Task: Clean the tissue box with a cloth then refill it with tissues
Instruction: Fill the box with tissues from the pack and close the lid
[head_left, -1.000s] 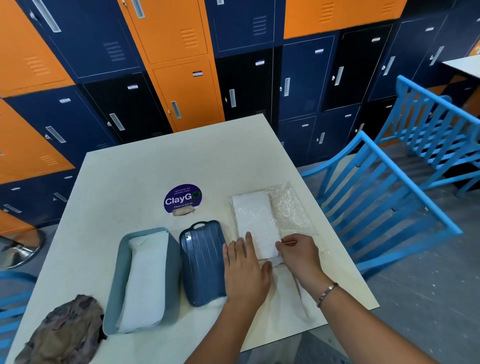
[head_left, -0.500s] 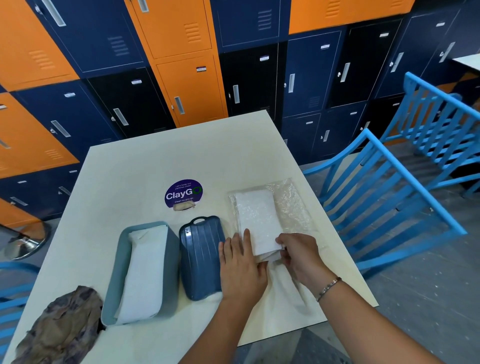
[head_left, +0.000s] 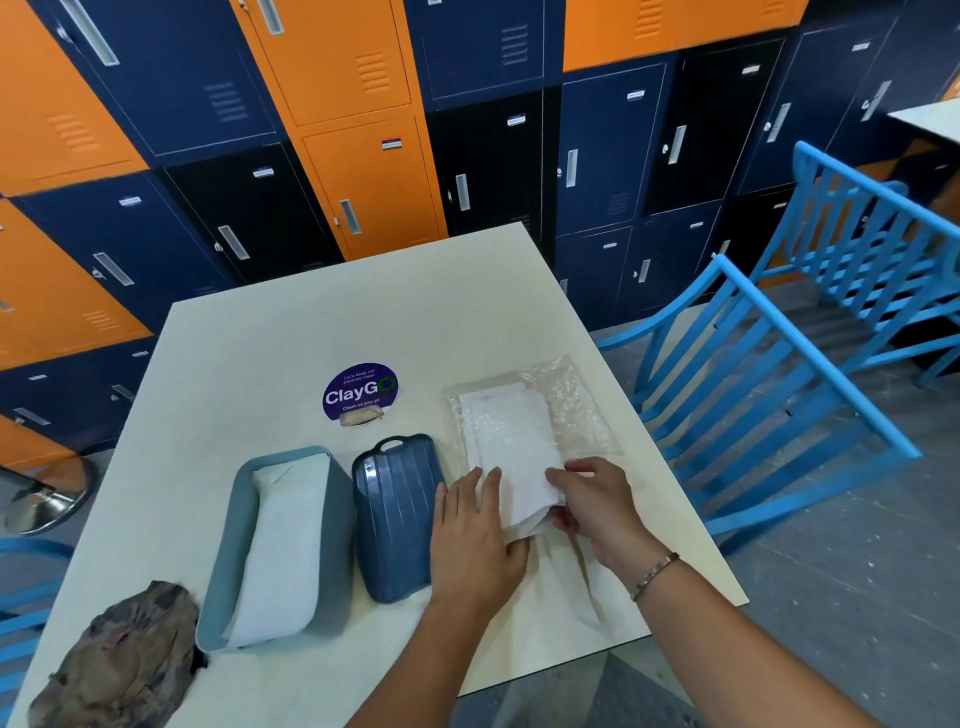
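Right hand has shifted since a second ago, from a fingertip pinch at the near edge of the tissue stack to a fuller hold. Fingers lie over the top of the near end with the thumb tucked beneath, and that end now rides slightly up off the table. Left hand has slid a little forward. It lies flat with fingers straight, along the stack's left side, and seems to pin the clear wrapper.

Reading: the stack is being drawn free of its wrapper, ready to carry across. The far end still rests on the plastic.

Hands sit close together, either side of the stack's near end; bracelet on the right wrist.

Just left of the left hand, touching or nearly so, lies the dark blue lid, flat on the table. Beyond it stands the tissue box, open, with a white wad of tissues already inside. Box is well left of both hands, so the stack must cross over the lid to reach it.

Cloth is crumpled at the near left corner, out of use; wiping looks finished and refill is partway done.

Purple sticker is further up the table. Blue chairs are to the right, lockers behind.
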